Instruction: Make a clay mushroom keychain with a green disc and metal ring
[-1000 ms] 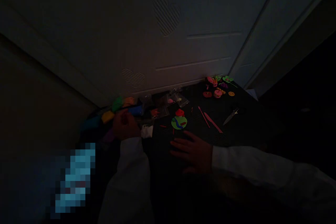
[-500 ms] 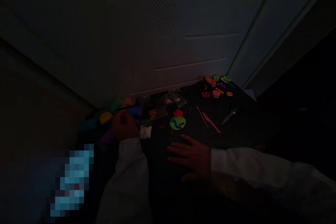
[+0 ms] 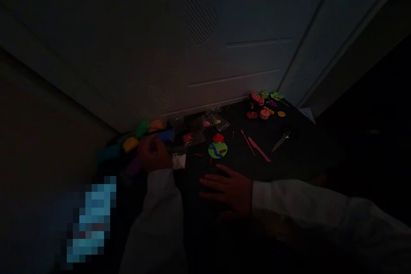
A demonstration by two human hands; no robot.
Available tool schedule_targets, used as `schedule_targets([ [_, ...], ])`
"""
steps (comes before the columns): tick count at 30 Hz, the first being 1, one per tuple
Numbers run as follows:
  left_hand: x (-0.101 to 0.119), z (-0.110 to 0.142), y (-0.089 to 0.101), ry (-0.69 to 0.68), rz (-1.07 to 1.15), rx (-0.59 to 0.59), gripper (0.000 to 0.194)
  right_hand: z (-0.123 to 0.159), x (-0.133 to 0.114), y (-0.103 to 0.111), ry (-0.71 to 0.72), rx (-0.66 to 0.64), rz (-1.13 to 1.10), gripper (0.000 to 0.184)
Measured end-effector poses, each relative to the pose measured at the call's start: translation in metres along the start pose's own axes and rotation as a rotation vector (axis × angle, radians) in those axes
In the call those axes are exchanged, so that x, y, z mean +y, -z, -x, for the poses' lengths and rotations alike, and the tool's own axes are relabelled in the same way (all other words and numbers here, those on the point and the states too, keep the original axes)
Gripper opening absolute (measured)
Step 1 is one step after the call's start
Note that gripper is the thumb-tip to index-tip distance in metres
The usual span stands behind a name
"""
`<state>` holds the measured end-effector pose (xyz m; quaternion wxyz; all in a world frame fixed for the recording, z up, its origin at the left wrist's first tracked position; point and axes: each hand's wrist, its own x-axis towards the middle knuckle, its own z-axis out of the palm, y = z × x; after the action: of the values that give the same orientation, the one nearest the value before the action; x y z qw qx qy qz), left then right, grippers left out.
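In the head view, we have open table [image 3: 245, 168] between the pink knife [image 3: 259, 150] and our right hand [image 3: 233, 190], its fingers apart. The green disc [image 3: 213, 150] lies mid-table. Our left hand [image 3: 155, 154] curls beside the yellow pack [image 3: 130, 144] near the left edge; we cannot tell whether its fingers are clamped. Darkness swallows the front edge.

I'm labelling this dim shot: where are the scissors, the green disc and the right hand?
Scissors [image 3: 282, 139], head view: on the blades.
Green disc [image 3: 219, 147], head view: top, near centre.
Right hand [image 3: 236, 190], head view: its back.
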<state>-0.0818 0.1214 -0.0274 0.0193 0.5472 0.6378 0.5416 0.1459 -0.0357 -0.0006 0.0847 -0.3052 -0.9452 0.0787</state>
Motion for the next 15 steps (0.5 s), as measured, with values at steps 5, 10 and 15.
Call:
schedule_targets([
  [5,0.001,0.001,0.002,-0.001,0.006,0.000,0.028,-0.008,0.015,0.005,-0.049,0.031,0.019,0.067],
  [10,0.001,0.000,0.001,0.005,-0.002,0.006,0.028,0.021,0.019,0.002,-0.084,0.008,0.019,0.072],
  [15,0.003,0.000,0.000,0.009,-0.012,-0.007,0.028,0.005,-0.004,-0.003,-0.016,0.012,0.005,0.067],
])
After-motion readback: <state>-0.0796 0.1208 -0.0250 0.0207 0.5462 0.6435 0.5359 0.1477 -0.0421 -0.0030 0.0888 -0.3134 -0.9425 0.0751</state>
